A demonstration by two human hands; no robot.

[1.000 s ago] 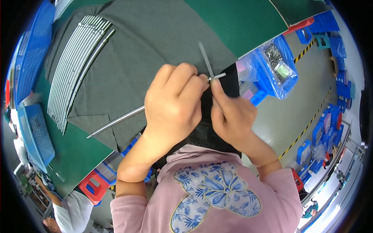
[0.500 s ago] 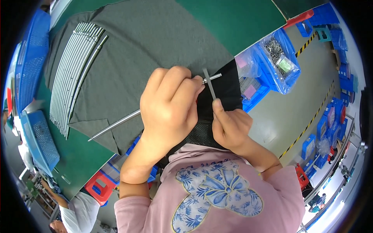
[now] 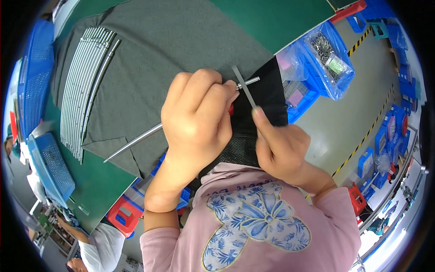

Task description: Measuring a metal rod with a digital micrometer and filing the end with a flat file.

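My left hand (image 3: 195, 119) is closed around a thin shiny metal rod (image 3: 136, 144). The rod slants up to the right, its long end over the cloth and its short stepped end poking out past my fingers. In my right hand (image 3: 284, 148) is a narrow flat grey file (image 3: 248, 95), pinched with the thumb along it. The file crosses the rod's short end at an angle; whether it presses on the metal is hard to tell. A small bit of something red (image 3: 231, 109) shows beside my left fingers, mostly hidden. Similar metal rods (image 3: 86, 86) lie side by side to the left.
A grey cloth (image 3: 149, 54) covers much of the green table (image 3: 276, 22). Blue baskets (image 3: 50, 165) stand at the left edge. At right, a blue bin (image 3: 337, 86) holds small metal parts in plastic. A red stool (image 3: 124, 215) and a person in white (image 3: 105, 245) are lower left.
My right hand has shifted a little right and down, and the file slants more across the rod. My left hand still grips the rod in nearly the same place.
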